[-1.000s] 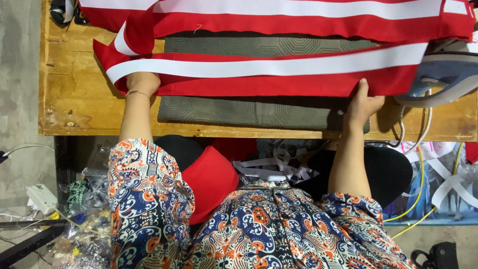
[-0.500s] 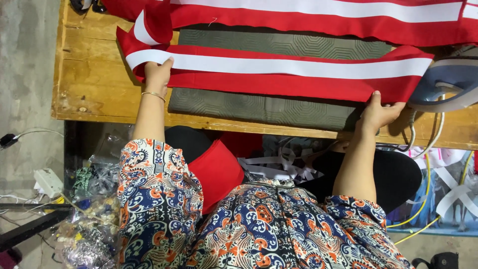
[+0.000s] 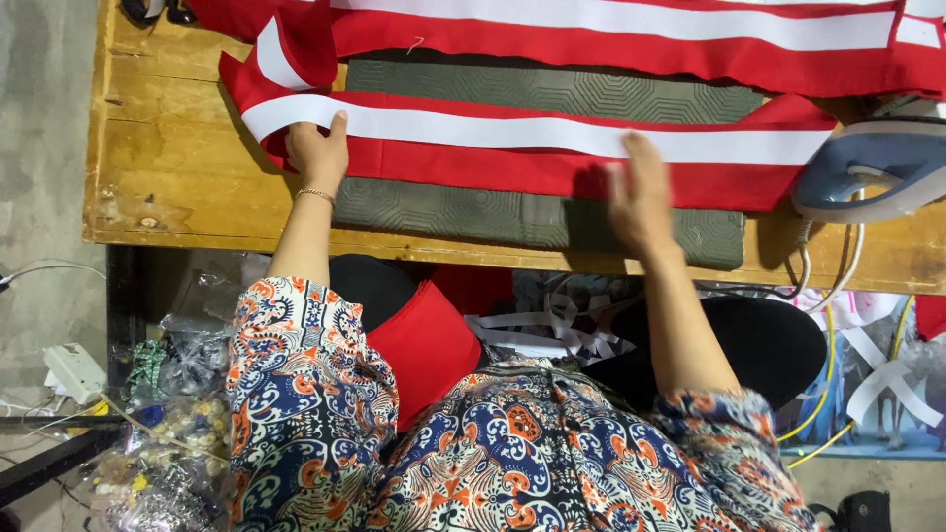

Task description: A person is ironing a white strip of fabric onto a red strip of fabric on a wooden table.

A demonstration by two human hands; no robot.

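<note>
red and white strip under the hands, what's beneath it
A grey-green patterned mat on the wooden table lies beneath the red and white strip. The mat's middle is covered, so anything there is hidden.

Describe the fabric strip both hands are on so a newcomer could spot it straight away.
Start at the wooden table, then find the grey-green patterned mat lying along it. Across that mat runs the nearer red strip with a white band, with the left hand at its folded end and the right hand on its lower red edge. A similar strip lies farther away, untouched.
</note>
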